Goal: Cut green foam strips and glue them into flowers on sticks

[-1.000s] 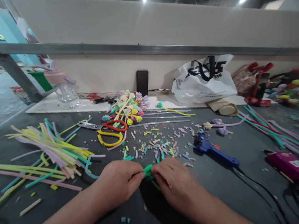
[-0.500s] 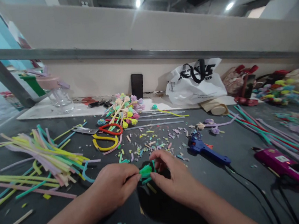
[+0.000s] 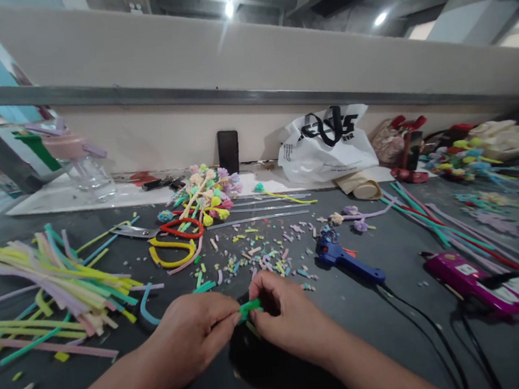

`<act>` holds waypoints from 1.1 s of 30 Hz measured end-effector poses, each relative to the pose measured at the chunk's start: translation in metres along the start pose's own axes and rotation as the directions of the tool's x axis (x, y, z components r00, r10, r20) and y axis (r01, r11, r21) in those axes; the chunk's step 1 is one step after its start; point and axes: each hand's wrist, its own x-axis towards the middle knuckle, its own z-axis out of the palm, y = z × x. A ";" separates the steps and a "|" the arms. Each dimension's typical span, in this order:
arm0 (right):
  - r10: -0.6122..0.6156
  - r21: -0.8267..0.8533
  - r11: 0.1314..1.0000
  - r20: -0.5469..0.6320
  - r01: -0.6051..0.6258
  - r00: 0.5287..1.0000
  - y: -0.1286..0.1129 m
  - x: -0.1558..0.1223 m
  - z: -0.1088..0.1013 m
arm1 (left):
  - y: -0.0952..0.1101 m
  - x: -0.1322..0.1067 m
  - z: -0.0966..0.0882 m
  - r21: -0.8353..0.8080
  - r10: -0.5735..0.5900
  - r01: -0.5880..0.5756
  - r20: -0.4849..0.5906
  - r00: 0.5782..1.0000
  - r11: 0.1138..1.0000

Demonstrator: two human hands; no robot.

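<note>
A short bunch of green pipe cleaner pieces is held low over the dark table, between my two hands. My left hand pinches its left end between thumb and fingers. Curled about the right end is my right hand, thumb and fingertips closed on it; part of the bunch is hidden behind these fingers. Just beyond the hands lie a few green pieces and a scatter of small cut bits. Scissors with one red and one yellow handle rest farther left.
Loose pipe cleaners are heaped at left. A blue glue gun and a magenta corded tool lie at right, their cords running forward. At the back are pipe cleaner flowers, a phone, a white bag and a clear bottle.
My right hand's fingers have closed in over the green bunch, so less of it shows. The whole view has shifted slightly, with things on the table appearing farther left.
</note>
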 end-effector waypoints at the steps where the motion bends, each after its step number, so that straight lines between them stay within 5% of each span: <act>1: 0.005 0.002 1.000 -0.005 -0.005 1.000 0.001 0.000 0.000 | 0.000 0.001 0.001 -0.010 0.000 0.000 0.000 1.000 1.000; 7: -0.015 0.188 0.982 0.051 0.005 0.999 0.004 0.003 -0.010 | -0.005 0.003 0.001 -0.132 -0.046 0.042 -0.025 0.999 0.990; 10: -0.116 0.297 0.948 0.005 0.110 0.993 0.006 0.003 -0.018 | -0.007 0.003 -0.002 -0.212 -0.047 0.038 -0.035 0.998 0.976; 16: -0.373 0.199 0.908 -0.011 0.367 0.928 0.001 -0.001 -0.020 | -0.004 0.002 -0.009 -0.229 -0.002 -0.007 -0.039 0.999 0.973; 33: -0.259 0.200 0.948 0.027 0.249 0.965 -0.003 -0.001 -0.007 | -0.004 -0.004 -0.005 -0.149 -0.006 -0.008 -0.092 0.996 0.989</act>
